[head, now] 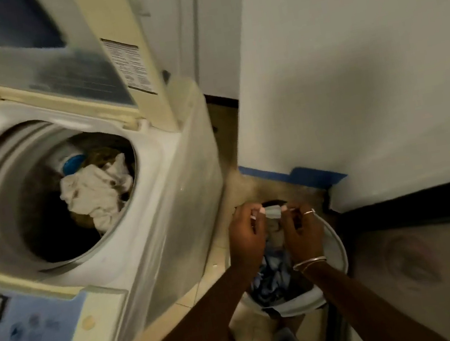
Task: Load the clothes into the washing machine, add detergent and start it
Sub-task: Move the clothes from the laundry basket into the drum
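A white top-loading washing machine fills the left side, its lid raised. Inside the drum lie a crumpled white cloth and darker clothes. To the right, on the floor, stands a white laundry basket holding blue and dark clothes. My left hand and my right hand are both over the basket. Together they pinch a pale garment at its top edge, lifted a little above the pile. The frame is blurred.
The machine's blue control panel sits at its near left edge. A white wall with blue tape at its foot rises right behind the basket. A dark baseboard runs at the right. Tiled floor lies between machine and basket.
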The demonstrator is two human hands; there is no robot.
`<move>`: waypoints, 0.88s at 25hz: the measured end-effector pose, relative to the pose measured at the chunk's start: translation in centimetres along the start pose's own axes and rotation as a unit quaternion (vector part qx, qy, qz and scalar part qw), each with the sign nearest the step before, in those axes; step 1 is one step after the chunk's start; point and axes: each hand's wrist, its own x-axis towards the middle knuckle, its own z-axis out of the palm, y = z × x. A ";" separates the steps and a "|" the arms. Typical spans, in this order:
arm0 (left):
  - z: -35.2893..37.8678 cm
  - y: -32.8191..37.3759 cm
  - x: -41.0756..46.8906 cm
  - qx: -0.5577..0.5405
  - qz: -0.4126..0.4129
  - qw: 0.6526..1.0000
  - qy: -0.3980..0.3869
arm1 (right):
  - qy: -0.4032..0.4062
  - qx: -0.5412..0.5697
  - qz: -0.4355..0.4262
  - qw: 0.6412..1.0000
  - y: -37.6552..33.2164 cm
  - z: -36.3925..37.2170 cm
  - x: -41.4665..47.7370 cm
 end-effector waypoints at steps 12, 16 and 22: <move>12.1 -27.0 1.4 0.298 -0.104 0.897 -0.308 | -0.461 -0.305 0.133 0.822 28.3 7.3 0.8; 14.6 -31.5 2.5 0.447 -0.029 0.832 -0.329 | -0.440 -0.357 0.158 0.809 33.4 11.5 -3.3; 15.4 -33.0 3.4 0.394 -0.114 0.825 -0.389 | -0.353 -0.353 0.218 0.838 32.0 13.0 -3.9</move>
